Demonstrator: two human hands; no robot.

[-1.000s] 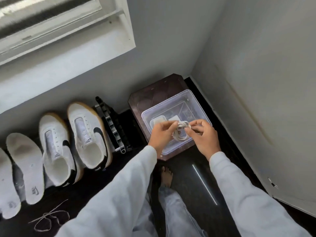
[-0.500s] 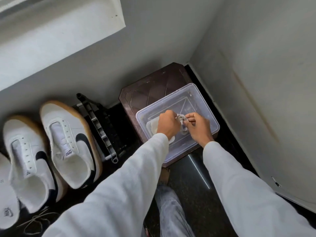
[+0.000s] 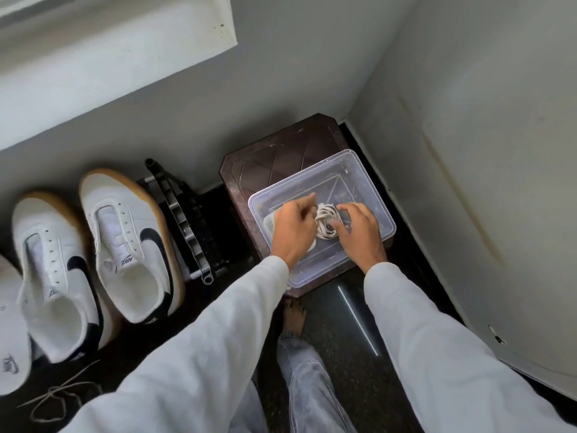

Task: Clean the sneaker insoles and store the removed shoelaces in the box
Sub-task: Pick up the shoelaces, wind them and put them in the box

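Note:
A clear plastic box [image 3: 368, 170] stands on a dark brown stool [image 3: 281, 157] in the room's corner. Inside it lies a coiled white shoelace [image 3: 327, 225]. My left hand [image 3: 293, 232] and my right hand [image 3: 359, 235] are both down in the box on either side of the coil, fingertips touching it. Under my left hand a second pale item lies in the box, mostly hidden. Two white sneakers without laces [image 3: 128, 245] [image 3: 53, 276] stand on the dark floor at left. A white insole [image 3: 11, 339] lies at the far left edge. Another loose shoelace [image 3: 56, 398] lies on the floor at bottom left.
A black metal rack [image 3: 184, 226] leans between the sneakers and the stool. Grey walls close in behind and to the right. My bare foot [image 3: 293, 317] and jeans leg stand in front of the stool on the dark floor.
Both hands have lowered the coiled shoelace into the box, and my fingers have loosened around it. The view has shifted right and closer to the box.

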